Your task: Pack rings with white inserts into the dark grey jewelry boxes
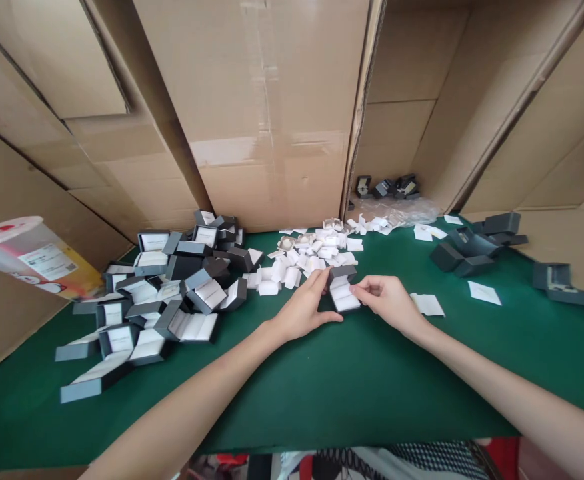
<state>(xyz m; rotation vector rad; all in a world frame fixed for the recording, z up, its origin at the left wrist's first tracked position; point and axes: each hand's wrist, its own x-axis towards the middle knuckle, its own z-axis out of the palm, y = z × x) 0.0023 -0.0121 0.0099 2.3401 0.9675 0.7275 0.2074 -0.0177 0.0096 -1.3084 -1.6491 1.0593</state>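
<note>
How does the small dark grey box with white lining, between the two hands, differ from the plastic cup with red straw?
The small dark grey box is angular; the plastic cup is round. The box is open; the cup is lidded. The left hand and right hand are at the box, not the cup. Both show white: the box's lining, the cup's sticker.

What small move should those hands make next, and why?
Perhaps the right hand should press down the white lining: its fingers seem to be at the lining's edge, and the left hand is cupped beside the open box.
</note>
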